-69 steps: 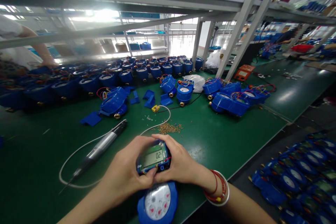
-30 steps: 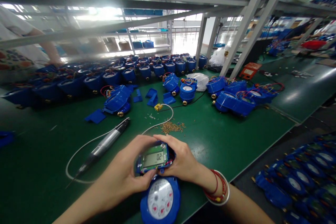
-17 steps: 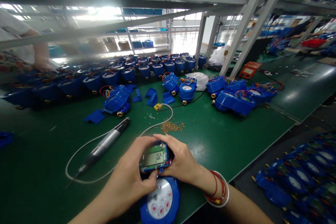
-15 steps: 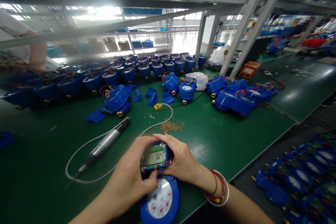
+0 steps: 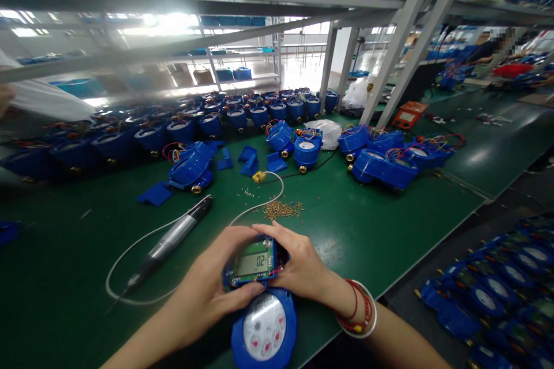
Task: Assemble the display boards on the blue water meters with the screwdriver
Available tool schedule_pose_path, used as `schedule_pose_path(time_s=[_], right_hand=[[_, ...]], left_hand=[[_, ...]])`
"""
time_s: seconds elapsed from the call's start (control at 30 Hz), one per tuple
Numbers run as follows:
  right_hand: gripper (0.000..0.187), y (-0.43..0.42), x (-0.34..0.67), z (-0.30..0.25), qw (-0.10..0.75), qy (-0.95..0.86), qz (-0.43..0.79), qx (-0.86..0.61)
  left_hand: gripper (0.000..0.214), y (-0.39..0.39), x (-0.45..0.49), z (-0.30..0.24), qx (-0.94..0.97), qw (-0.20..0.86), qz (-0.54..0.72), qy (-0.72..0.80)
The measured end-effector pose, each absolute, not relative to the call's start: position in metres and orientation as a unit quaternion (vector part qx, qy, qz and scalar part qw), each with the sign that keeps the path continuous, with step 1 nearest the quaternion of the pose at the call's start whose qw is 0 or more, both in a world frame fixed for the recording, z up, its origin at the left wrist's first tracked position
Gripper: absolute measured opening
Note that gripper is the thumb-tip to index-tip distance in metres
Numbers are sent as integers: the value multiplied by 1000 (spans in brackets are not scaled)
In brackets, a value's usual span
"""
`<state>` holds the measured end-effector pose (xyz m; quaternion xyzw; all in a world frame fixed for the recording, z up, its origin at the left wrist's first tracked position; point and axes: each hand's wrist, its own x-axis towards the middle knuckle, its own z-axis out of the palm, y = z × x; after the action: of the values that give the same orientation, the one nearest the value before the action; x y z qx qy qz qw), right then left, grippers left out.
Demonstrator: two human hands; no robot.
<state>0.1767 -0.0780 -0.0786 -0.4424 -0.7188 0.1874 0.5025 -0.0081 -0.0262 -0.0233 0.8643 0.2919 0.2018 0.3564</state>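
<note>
- On the left, a slim silver-and-black electric screwdriver (image 5: 173, 236) is laid slantwise on the smooth green tabletop (image 5: 367, 230), probably so that it can be reached easily.
- By the left hand (image 5: 210, 282), the left side of a blue plastic box with a green circuit board and grey display (image 5: 251, 264) is gripped; its fingers are curled behind and its thumb is pressed along the near edge, perhaps so that the display is left uncovered.
- Just below the box, at the near table edge, a round blue meter body with a white dial (image 5: 265, 328) is seen, dial upward.
- Small brass-coloured screws (image 5: 281, 210) are heaped beyond the hands, presumably for easy picking.
- By the right hand (image 5: 298, 256), the box's right side is clasped, fingers bent over the far edge; its thumb is placed near red wires.
</note>
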Motion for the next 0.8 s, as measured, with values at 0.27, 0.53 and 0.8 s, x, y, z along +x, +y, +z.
schedule_pose_path(time_s=[0.27,0.53,0.8], right_hand=[[81,-83,174,-84,524,-670,246,-464],[73,-103,188,-63,485,-692,185,-502],[96,-97,199,-65,433,-652,313,-538]], left_hand=[[48,-22,-8,-48,812,441,256,285],[48,-23,-12,-55,830,362,306,294],[44,-15,-9,-46,821,358,320,309]])
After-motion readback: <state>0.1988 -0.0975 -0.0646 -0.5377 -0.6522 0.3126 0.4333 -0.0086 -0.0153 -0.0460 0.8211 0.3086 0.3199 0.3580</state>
